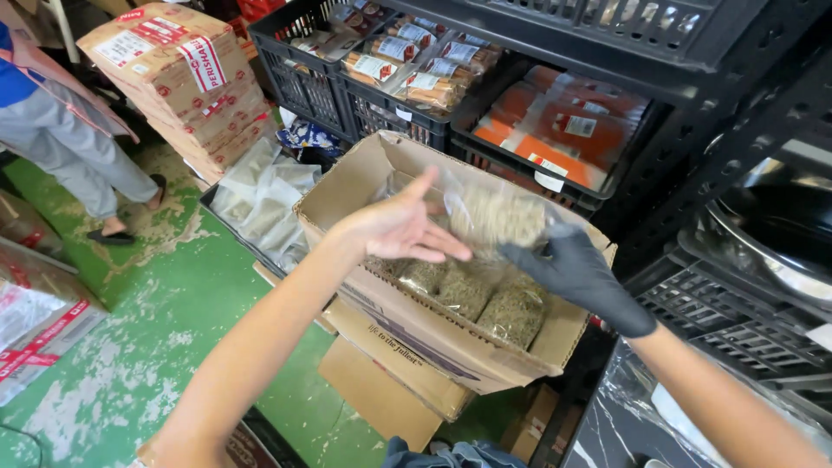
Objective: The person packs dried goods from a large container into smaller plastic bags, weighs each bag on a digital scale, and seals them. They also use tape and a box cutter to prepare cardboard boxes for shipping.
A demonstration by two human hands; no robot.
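Above the box, the gloved right hand pinches a clear bag, its long axis running across toward the bare left hand, which is spread wide, seemingly just touching it.

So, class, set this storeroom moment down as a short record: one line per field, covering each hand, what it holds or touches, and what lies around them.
left hand: bare left hand, fingers spread, over the open cardboard box
right hand: black-gloved right hand, gripping a clear bag of pale contents
box contents: clear packets of greenish-brown dried stuff
behind: black crates with wrapped packs
floor: worn green floor, stacked cartons
other person: legs at upper left
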